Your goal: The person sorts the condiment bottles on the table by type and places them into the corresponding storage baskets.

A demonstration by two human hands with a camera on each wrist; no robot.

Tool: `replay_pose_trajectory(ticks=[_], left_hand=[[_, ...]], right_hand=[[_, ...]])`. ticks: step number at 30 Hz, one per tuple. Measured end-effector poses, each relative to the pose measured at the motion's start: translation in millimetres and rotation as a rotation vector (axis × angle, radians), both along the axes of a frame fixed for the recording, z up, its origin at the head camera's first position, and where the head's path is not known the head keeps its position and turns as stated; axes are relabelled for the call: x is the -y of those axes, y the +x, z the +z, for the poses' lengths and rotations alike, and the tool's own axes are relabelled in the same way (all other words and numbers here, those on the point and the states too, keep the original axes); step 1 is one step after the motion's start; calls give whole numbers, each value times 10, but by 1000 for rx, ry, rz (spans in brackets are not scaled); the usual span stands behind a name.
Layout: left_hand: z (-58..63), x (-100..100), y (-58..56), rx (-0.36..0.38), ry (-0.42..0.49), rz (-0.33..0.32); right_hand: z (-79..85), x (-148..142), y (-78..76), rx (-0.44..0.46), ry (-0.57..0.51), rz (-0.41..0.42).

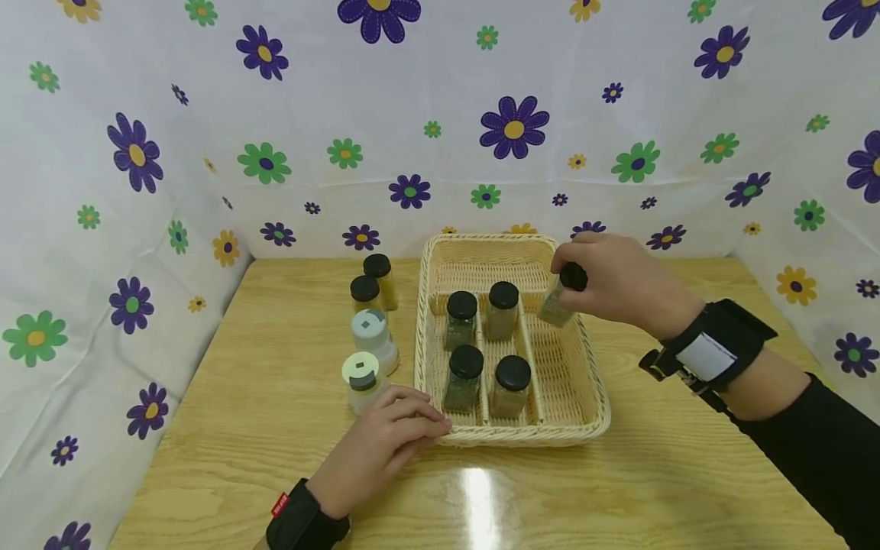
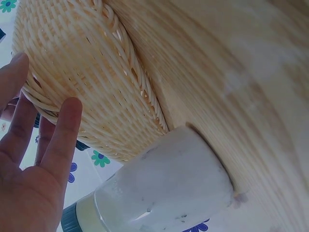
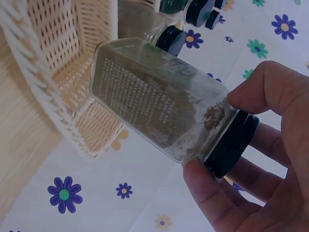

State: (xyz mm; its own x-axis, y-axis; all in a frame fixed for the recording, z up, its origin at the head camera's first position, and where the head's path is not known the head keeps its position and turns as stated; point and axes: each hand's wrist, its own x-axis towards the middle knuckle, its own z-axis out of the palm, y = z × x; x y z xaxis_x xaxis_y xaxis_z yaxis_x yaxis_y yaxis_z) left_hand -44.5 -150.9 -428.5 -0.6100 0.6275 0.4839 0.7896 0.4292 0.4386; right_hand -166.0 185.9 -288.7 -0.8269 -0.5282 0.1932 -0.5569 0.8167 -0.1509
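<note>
My right hand [image 1: 608, 279] pinches a glass spice jar [image 3: 149, 99] just below its black lid [image 3: 234, 142]. The jar has a printed label and a brownish powder inside, and is held tilted over the right-hand compartment of the wicker basket [image 1: 601, 397]. Thumb and fingers lie on opposite sides of its neck in the right wrist view. My left hand [image 1: 386, 431] rests its fingers, fairly straight, on the basket's front left corner. In the left wrist view the fingertips [image 2: 71, 108] touch the woven rim.
Several black-lidded jars [image 1: 462, 367] stand in the basket's left and middle compartments. Left of the basket, two pale-topped jars [image 1: 371, 328] and two black-lidded jars [image 1: 376, 267] form a row on the wooden table [image 1: 275, 367]. A flowered cloth [image 1: 440, 92] hangs behind.
</note>
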Motion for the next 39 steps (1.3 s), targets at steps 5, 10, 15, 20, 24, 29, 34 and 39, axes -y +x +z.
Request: replay_pose_trajectory(ticks=[5,10,15,20,24,29,34,39], left_hand=[[6,9,-7,2,1,1],[-1,19,0,0,-1,2],[-4,21,4,1,-1,9],[6,23,18,-2,8,5],[-6,27,14,3,5,1],[-3,17,-4,2,5,-2],[-1,11,-10,3,0,4],[-11,6,1,0,-1,6]], right_hand=[[4,88,39,20,3,58],[-17,168,74,28,-10,120],[-34,246,98,18,-24,164],[-49,302,129,12,-27,192],[-59,348,138,-7,-32,214],[-69,412,135,-18,-39,240],[-119,452,131,-14,-29,253],[-187,489,143,4,-35,258]])
